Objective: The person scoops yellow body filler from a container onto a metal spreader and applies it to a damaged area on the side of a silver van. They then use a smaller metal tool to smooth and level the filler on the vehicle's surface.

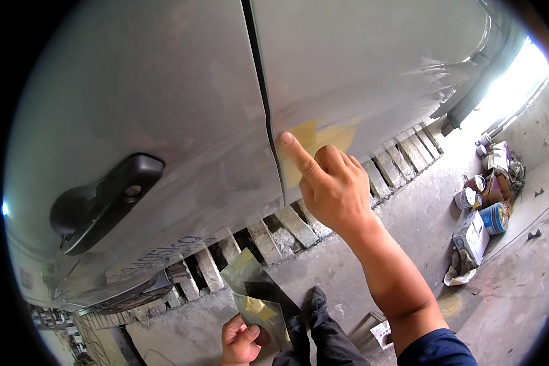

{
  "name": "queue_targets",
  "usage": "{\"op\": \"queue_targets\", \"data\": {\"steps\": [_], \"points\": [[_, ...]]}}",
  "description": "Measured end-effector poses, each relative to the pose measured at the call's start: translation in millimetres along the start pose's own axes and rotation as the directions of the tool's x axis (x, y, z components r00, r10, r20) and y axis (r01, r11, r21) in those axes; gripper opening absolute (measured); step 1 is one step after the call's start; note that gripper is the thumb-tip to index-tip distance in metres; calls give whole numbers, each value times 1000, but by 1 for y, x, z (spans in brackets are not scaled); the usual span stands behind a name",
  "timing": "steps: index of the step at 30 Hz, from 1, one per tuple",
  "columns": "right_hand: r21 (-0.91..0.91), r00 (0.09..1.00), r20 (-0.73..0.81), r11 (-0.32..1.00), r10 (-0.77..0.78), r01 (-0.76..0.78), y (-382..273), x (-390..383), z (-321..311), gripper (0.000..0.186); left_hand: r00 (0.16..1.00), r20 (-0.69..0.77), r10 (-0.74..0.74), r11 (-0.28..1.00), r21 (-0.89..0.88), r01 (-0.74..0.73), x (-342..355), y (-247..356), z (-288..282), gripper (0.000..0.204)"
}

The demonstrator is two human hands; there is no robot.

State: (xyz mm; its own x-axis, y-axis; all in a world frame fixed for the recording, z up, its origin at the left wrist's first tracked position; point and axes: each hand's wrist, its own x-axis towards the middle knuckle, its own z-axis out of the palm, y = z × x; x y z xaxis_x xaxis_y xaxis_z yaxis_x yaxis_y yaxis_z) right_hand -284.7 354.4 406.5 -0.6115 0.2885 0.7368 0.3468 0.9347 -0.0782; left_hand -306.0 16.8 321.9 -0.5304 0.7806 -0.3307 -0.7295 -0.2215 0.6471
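Apparently, your right hand (335, 189) is extending its index finger (302, 158) to the grey vehicle panel (348, 61), other fingers curling, with yellow filler (338, 135) already coating a patch just right of that fingertip, smoothing probably remaining, while your left hand (240, 343) is gripping filler-smeared sheets (261, 309).

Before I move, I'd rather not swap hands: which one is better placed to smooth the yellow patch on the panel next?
Probably the right hand: its extended index finger is at the yellow patch; the left hand, lower down, holds a yellow-smeared sheet.
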Motion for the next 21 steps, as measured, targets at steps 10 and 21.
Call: {"op": "queue_targets", "data": {"steps": [10,21], "points": [[86,998,-53,996,25,-20,-10,-5,2,79,999,35,21,1000,12,-22,2,2,3,41],[335,945,41,886,325,-319,6,-38,-15,32,997,80,-21,998,-50,25,6,0,0,41]]}}
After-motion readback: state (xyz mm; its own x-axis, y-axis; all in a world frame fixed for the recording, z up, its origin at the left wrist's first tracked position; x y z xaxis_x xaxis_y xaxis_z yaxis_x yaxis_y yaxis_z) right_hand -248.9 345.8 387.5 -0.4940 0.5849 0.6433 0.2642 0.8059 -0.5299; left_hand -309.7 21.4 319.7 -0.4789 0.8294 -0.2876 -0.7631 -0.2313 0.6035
